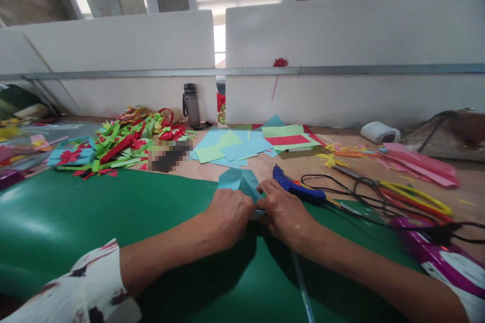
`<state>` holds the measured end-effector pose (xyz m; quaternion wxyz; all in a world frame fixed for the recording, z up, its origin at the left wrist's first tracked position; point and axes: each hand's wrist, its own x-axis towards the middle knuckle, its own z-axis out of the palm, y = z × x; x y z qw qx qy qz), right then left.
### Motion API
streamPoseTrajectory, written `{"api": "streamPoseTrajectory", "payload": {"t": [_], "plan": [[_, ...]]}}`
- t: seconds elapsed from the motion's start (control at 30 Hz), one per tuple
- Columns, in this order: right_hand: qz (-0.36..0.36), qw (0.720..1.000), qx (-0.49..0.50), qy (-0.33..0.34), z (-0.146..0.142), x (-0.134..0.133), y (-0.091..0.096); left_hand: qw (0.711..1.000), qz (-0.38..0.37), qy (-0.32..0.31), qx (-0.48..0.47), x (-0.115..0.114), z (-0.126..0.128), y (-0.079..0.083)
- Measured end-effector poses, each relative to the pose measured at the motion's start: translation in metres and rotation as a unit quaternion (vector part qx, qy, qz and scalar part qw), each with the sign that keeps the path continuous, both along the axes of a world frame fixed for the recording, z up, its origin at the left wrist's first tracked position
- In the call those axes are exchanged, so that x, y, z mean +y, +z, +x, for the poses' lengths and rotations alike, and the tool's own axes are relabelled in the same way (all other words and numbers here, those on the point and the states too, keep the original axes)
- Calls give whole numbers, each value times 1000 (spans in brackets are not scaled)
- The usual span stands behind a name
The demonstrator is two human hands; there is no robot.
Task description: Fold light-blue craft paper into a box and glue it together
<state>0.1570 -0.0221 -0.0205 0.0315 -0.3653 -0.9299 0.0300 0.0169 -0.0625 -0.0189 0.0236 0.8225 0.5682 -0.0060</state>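
A folded piece of light blue paper (239,179) is between my hands, just above the green mat. My left hand (231,214) is closed on the paper's near left side, knuckles up. On its right side, my right hand (282,209) pinches the paper with thumb and fingers bent. The lower part of the paper is hidden behind both hands. A thin clear stick (302,285) runs from under my right hand toward the near edge of the view. Just beyond my right hand lies a blue glue gun (299,186).
Green and red paper strips (125,139) are heaped at the left. Coloured sheets (246,146) lie at the back, near a grey bottle (192,106). To the right are yellow-handled scissors (417,194), black cable, pink paper (424,164) and a purple power strip (443,252). White panels stand behind.
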Motion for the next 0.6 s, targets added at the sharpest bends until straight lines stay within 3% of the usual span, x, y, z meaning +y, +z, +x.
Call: {"api": "streamPoseTrajectory", "payload": {"t": [0.13,0.2,0.3,0.43,0.6], "plan": [[19,1000,9,-21,3,6,1,998,56,1,38,-6,-13,4],[24,999,9,-34,4,8,2,995,94,-19,12,-9,-24,7],[31,999,8,-35,5,11,3,990,132,12,-49,-7,-44,7],[35,998,-8,-45,5,16,4,991,97,-24,-86,2,-64,-1],[70,997,-27,-26,5,19,3,993,74,-20,-94,6,-63,-5]]}}
